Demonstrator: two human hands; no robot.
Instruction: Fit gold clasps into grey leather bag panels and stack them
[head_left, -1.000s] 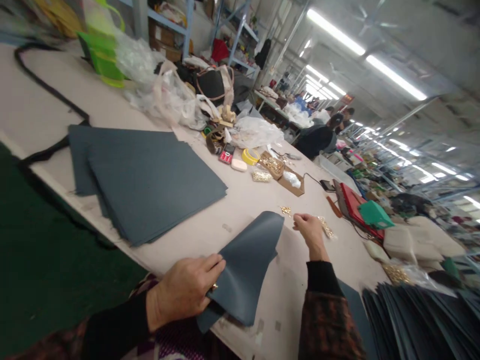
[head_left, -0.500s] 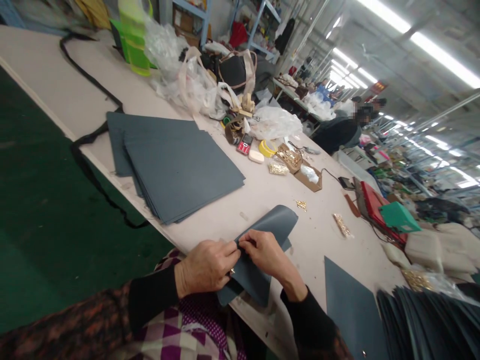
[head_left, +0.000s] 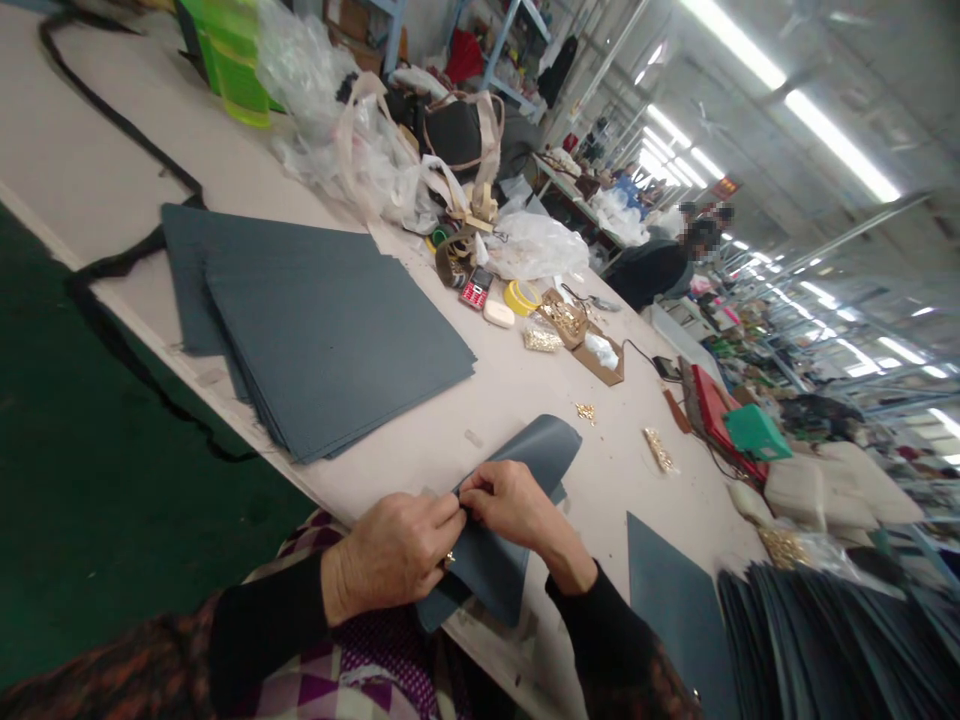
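A dark blue-grey sheet, like leather or vinyl, is bent over on itself at the table's near edge; this folded panel (head_left: 491, 570) lies under both hands. My left hand (head_left: 397, 550) is closed, its thumb and forefinger pinching the panel near the fold. Close against it, my right hand (head_left: 510, 505) pinches the same spot from the other side. Whether a small part sits between the fingertips is hidden. A small gold metal piece (head_left: 449, 560) shows just below my left fingers. Beyond the hands lies a little heap of gold fittings (head_left: 586, 412).
Flat panels (head_left: 337, 340) are stacked to the left, near a black strap (head_left: 120, 265). On the right are a single panel (head_left: 675, 610) and a dense row of panels (head_left: 817, 640). Farther back sit a bag of gold fittings (head_left: 659, 450), cardboard box (head_left: 604, 360) and yellow tape (head_left: 523, 297).
The view has shifted, so most things appear a little farther left. Both hands keep their pinch on the folded panel, with hardly any visible movement against it.
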